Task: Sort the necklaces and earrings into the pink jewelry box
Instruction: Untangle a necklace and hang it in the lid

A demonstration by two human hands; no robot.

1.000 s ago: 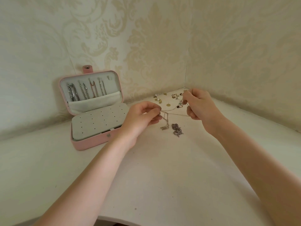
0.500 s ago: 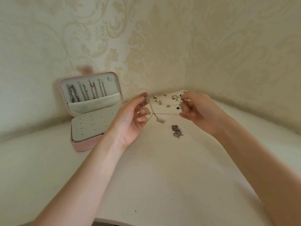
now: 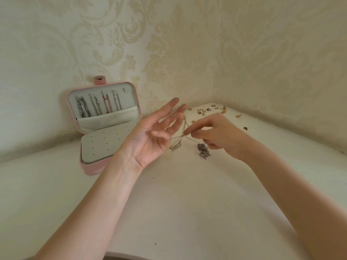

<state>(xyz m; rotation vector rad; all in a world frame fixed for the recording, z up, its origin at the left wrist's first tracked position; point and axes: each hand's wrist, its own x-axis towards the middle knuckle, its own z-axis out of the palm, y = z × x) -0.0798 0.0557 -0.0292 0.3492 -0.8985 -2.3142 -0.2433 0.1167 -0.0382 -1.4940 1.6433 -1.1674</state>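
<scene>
We judge the step as untangling one necklace, draped over the spread fingers of our left hand and pinched by our right hand above the bench; next, hanging it in the open pink jewelry box; its pendant lettering is unreadable.

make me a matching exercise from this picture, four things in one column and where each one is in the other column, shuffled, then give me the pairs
Things
1. pendant necklace
2. pink jewelry box
3. loose earrings
4. dark chain pile

Places
A. scattered on the table near the wall corner
B. open at the left, chains hanging in its lid
C. lying on the table just below the right hand
D. strung between the left hand and the right hand

Pairs: 1-D, 2-B, 3-A, 4-C
</scene>
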